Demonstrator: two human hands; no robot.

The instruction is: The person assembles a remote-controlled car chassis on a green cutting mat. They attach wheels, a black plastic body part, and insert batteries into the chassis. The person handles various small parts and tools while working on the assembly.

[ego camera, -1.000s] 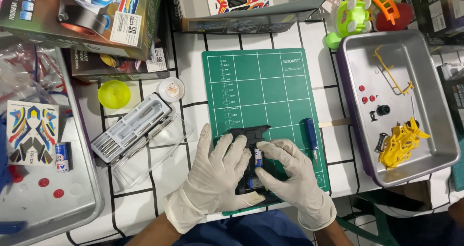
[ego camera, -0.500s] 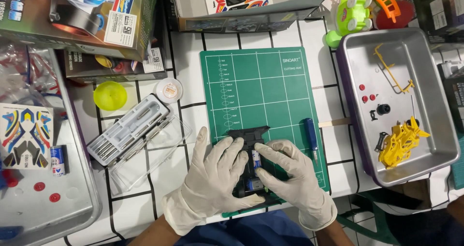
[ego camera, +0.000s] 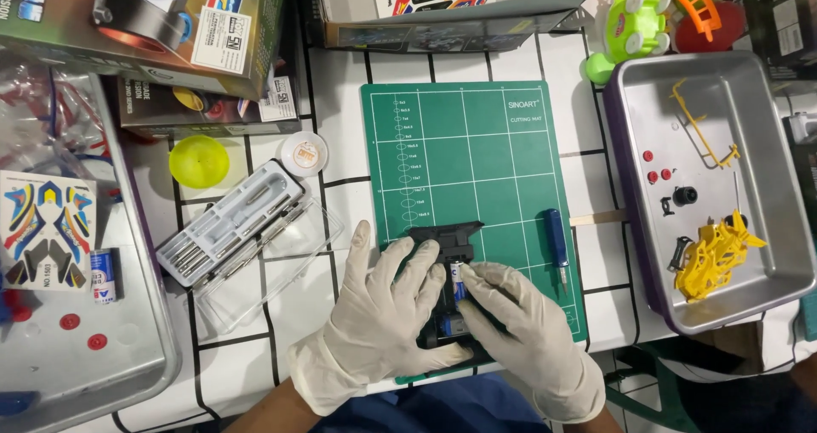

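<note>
Both my hands wear white gloves and rest on a black toy car chassis (ego camera: 448, 244) lying at the near edge of the green cutting mat (ego camera: 477, 152). My left hand (ego camera: 383, 314) lies flat over the chassis's left side and grips it. My right hand (ego camera: 519, 331) presses its fingers on a small blue-and-white battery (ego camera: 456, 273) seated in the chassis. A blue-handled screwdriver (ego camera: 557, 241) lies on the mat just right of my hands.
A grey screwdriver bit set (ego camera: 230, 220) in a clear case lies to the left, with a yellow lid (ego camera: 198, 160) and a small round tin (ego camera: 304, 153) behind it. A metal tray (ego camera: 766, 109) on the right holds yellow parts (ego camera: 713, 254). Boxes line the far side. Another tray (ego camera: 128, 348) on the left holds a sticker sheet (ego camera: 47, 229).
My hands have barely shifted on the chassis; the fingers of my right hand have moved slightly over the battery. The view has drifted a little.
</note>
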